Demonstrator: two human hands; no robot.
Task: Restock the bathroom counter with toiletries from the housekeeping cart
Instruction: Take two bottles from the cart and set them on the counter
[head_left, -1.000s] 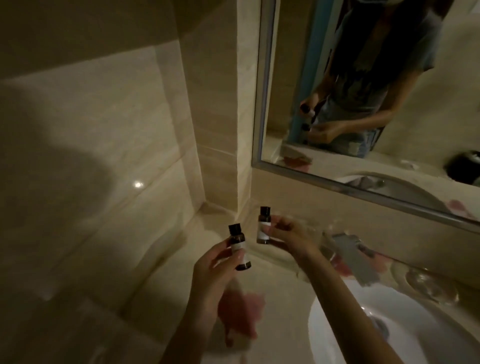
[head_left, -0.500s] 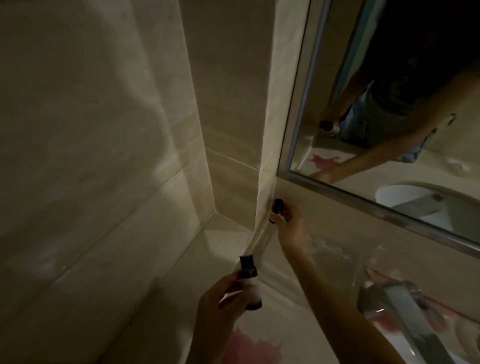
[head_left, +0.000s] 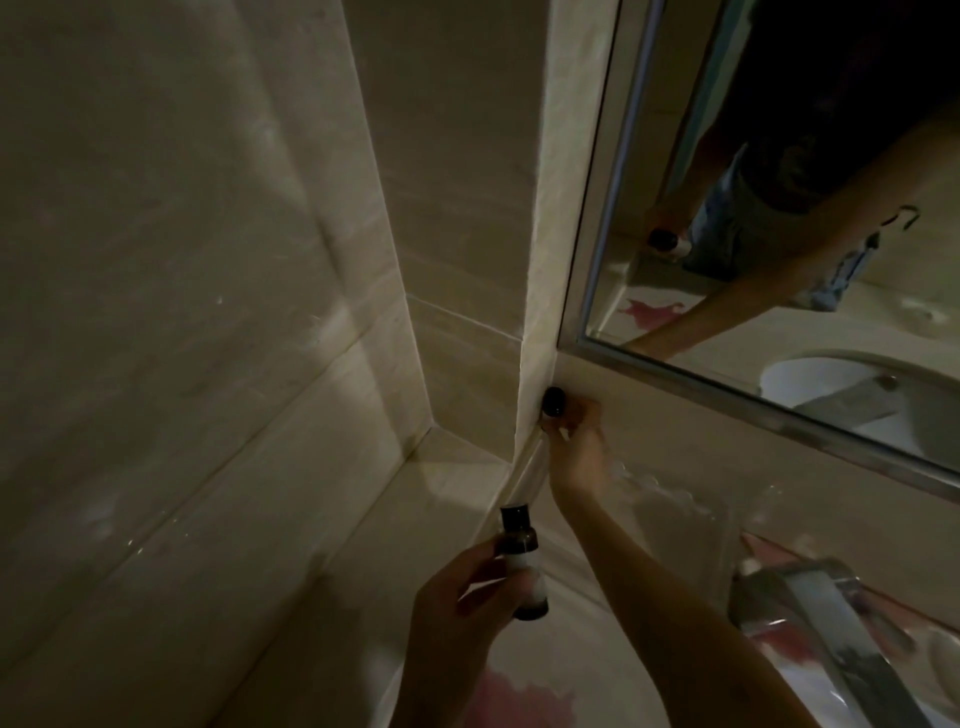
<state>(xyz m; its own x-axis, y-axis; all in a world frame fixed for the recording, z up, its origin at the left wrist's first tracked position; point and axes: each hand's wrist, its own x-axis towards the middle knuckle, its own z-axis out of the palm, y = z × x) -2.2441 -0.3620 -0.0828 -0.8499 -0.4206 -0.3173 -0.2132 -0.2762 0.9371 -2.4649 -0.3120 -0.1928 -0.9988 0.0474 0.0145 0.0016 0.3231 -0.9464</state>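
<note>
The left hand (head_left: 462, 603) has its grip closed mid-body on a small dark plastic bottle with black cap and white label (head_left: 521, 561), above the pale stone surface (head_left: 587, 665). The right hand (head_left: 574, 447) grips a second black-capped bottle (head_left: 553, 404) at the wall corner. Both look light, stiff and smooth.

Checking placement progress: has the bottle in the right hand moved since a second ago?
Yes. The right hand has carried its bottle up and back, close under the corner of the mirror frame.

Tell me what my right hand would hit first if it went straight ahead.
Probably the tiled wall corner below the mirror; the small bottle in the right hand looks almost against it, depth unclear.
</note>
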